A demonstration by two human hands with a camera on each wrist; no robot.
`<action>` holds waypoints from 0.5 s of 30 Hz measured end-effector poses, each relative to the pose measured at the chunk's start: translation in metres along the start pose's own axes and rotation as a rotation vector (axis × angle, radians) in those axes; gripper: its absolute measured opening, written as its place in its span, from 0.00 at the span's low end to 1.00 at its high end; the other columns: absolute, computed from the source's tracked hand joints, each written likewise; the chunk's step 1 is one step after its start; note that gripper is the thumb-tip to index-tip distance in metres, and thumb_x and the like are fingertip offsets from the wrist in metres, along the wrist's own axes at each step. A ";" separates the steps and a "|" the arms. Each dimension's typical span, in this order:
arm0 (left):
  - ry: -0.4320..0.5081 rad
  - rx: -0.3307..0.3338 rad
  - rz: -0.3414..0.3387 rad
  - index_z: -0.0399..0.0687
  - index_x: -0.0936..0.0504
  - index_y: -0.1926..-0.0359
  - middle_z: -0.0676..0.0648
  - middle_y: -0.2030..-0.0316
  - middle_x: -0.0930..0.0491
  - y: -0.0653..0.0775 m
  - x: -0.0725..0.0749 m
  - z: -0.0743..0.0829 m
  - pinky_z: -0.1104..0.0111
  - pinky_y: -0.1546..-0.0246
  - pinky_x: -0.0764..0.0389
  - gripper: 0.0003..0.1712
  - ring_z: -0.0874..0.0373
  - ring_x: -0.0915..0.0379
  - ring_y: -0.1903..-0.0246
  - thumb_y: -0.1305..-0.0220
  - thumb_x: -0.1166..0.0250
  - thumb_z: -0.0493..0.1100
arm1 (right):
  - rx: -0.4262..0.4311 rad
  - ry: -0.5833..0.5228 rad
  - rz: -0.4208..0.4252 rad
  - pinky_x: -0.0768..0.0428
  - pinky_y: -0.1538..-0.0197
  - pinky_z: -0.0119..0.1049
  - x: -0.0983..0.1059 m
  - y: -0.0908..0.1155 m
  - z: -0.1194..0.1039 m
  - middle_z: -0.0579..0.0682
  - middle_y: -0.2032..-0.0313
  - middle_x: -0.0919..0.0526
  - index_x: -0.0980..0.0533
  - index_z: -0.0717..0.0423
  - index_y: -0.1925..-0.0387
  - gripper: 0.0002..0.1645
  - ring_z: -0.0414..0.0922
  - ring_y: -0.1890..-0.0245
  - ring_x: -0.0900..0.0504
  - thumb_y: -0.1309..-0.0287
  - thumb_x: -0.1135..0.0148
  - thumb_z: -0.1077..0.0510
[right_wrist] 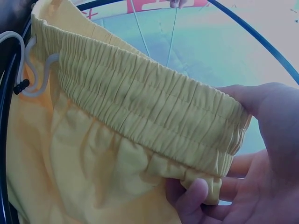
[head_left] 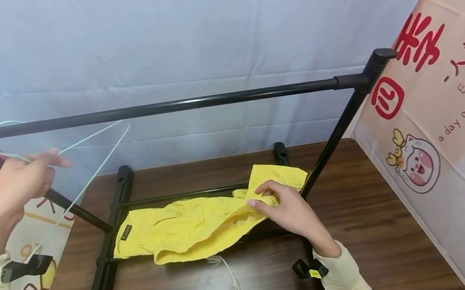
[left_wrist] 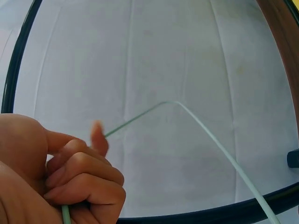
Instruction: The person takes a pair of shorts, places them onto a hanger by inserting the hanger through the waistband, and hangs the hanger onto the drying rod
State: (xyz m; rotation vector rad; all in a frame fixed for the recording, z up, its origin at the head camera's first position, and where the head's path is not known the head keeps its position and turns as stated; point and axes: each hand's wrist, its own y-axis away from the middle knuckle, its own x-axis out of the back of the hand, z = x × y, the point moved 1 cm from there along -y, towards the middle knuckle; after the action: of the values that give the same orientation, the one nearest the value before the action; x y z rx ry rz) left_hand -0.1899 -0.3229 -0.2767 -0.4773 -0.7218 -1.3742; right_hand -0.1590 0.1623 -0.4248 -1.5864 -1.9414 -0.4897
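A pale mint wire hanger [head_left: 85,187] is gripped in my left hand [head_left: 29,177], its hook overlapping the left end of the black rail in the head view. In the left wrist view several fingers curl round the thin hanger [left_wrist: 224,151]. Yellow shorts [head_left: 185,223] lie across the rack's lower bars, waistband opening toward me. My right hand [head_left: 290,205] pinches the right end of the gathered elastic waistband [right_wrist: 140,102], thumb on one side and fingers on the other. A white drawstring [head_left: 231,273] hangs from the waistband's front edge.
The black garment rack has a top rail [head_left: 192,104], slanted side posts and feet [head_left: 102,287] on the brown wood table [head_left: 379,238]. Behind it hangs a pale cloth backdrop [head_left: 184,35]. A printed panel [head_left: 449,104] with red lettering stands at the right.
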 end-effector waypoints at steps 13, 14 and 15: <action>0.136 0.045 0.131 0.60 0.33 0.90 0.60 0.92 0.40 0.001 -0.003 0.012 0.59 0.78 0.43 0.31 0.61 0.45 0.86 0.30 0.52 0.63 | -0.012 0.009 -0.020 0.24 0.52 0.42 0.001 0.000 -0.001 0.42 0.54 0.15 0.23 0.33 0.54 0.25 0.40 0.58 0.21 0.46 0.40 0.26; 0.153 0.032 0.153 0.58 0.33 0.92 0.60 0.92 0.41 0.002 -0.003 0.014 0.59 0.79 0.44 0.32 0.60 0.45 0.87 0.30 0.52 0.62 | -0.011 0.010 -0.020 0.24 0.52 0.42 0.001 0.000 -0.001 0.42 0.54 0.15 0.23 0.33 0.54 0.25 0.40 0.58 0.22 0.45 0.40 0.26; 0.164 0.020 0.172 0.57 0.33 0.92 0.59 0.93 0.41 0.004 -0.003 0.015 0.58 0.79 0.45 0.33 0.59 0.46 0.87 0.30 0.51 0.61 | -0.011 0.010 -0.021 0.24 0.52 0.41 0.001 0.000 -0.001 0.42 0.54 0.15 0.23 0.33 0.54 0.25 0.41 0.58 0.22 0.45 0.40 0.26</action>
State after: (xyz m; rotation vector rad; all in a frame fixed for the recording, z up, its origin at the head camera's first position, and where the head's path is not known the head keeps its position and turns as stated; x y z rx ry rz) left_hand -0.1887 -0.3099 -0.2681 -0.3963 -0.5466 -1.2280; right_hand -0.1591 0.1626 -0.4230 -1.5690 -1.9528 -0.5162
